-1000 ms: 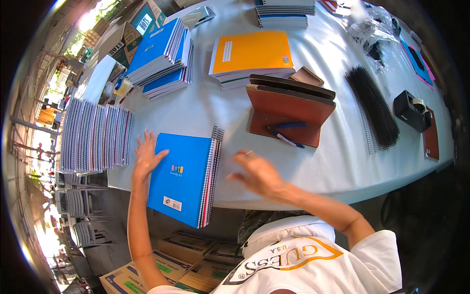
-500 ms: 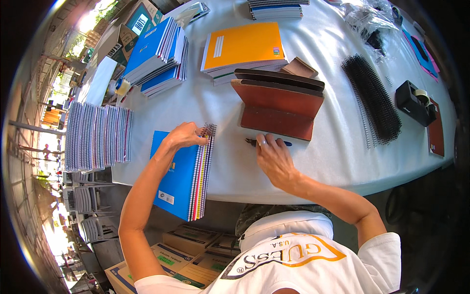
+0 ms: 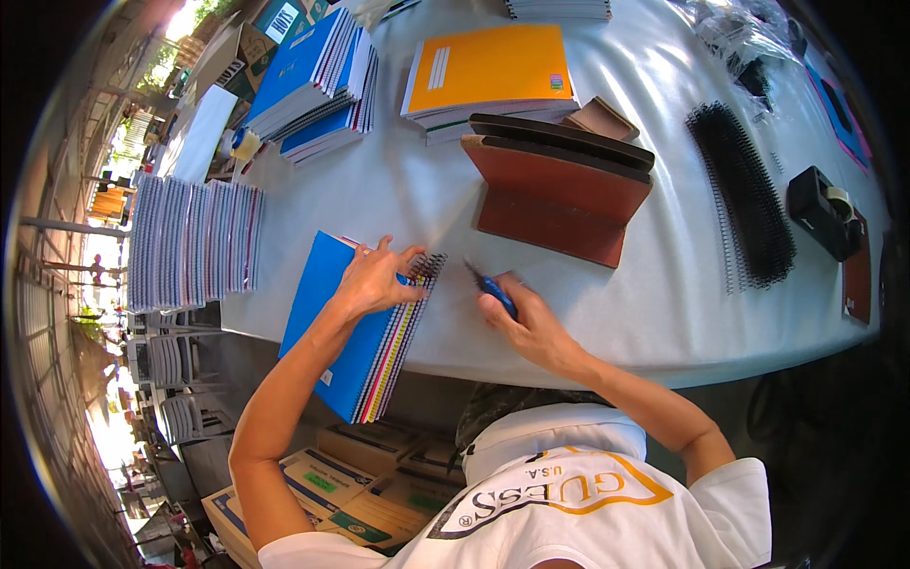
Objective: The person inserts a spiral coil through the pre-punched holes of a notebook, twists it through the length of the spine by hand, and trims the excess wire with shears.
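Observation:
A blue-covered spiral notebook lies tilted at the table's front edge, its lower corner jutting over. Colored page edges and a dark wire coil run along its right side, and the coil's end sticks out past the top. My left hand rests on the top of the notebook, thumb and fingers curled round its edge beside that coil end. Just right of it, my right hand is closed round small blue-handled pliers. Their dark, slightly blurred tip points up and left, apart from the coil.
A brown wooden stand is beyond my right hand. Behind are a yellow notebook stack and blue notebooks. Bound notebooks stand left. Black coils and a tape dispenser lie right. Cartons sit below the table.
My right hand has picked the pliers up off the table and brought them left toward the coil end. The notebook has turned slightly clockwise under my left hand.

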The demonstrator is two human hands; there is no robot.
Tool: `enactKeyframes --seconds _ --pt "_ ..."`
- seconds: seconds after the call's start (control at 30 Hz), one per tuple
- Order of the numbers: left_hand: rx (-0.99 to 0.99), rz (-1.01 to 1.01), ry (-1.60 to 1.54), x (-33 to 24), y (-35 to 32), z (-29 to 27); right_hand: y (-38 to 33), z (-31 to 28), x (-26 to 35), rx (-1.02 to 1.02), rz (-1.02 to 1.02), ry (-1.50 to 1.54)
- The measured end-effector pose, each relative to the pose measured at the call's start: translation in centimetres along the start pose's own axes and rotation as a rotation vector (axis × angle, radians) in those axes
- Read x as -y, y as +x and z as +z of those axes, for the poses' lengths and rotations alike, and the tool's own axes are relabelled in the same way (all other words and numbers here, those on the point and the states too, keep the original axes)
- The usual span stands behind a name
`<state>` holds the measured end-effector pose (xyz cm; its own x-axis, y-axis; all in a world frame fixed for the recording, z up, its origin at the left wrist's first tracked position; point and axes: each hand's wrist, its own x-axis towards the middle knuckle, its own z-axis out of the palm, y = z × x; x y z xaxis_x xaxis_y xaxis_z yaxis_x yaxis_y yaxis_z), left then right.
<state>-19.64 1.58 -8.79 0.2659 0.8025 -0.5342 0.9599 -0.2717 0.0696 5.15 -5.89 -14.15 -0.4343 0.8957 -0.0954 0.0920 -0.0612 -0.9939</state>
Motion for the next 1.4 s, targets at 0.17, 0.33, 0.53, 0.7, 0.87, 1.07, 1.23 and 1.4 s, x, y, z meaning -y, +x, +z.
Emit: enactKeyframes --seconds 0.17,0.33,0.53,0.7,0.87,1.07,1.23,1.4 --pt "0.09 0.013 -0.127 0.4 0.5 -1.0 1.3 3.6 -1.0 0.342 0.535 0.804" --pt "0.09 0.101 -0.734 0.7 1.1 -3.1 2.0 5.8 -1.0 0.44 0.606 0.944" --pt "0.105 0.207 -0.783 0.1 1.8 -2.5 3.5 6.4 -0.9 0.44 0.601 0.979" --pt "0.057 0.192 -0.807 0.0 1.8 -2.3 4.3 6.3 -0.9 0.484 0.646 1.074" --pt "0.026 0.22 -0.807 0.0 2.0 -2.1 4.3 6.4 -0.8 0.49 0.672 1.173" --pt "-0.006 0.208 -0.77 0.1 2.2 -1.8 4.3 6.6 -1.1 0.478 0.672 1.174" --pt "0.022 0.201 -0.626 -0.9 2.3 -2.4 4.0 6.8 -1.3 0.434 0.64 1.075" --pt "-0.004 0.21 -0.663 -0.6 2.5 -1.8 3.0 7.2 -0.2 0.298 0.665 0.978"
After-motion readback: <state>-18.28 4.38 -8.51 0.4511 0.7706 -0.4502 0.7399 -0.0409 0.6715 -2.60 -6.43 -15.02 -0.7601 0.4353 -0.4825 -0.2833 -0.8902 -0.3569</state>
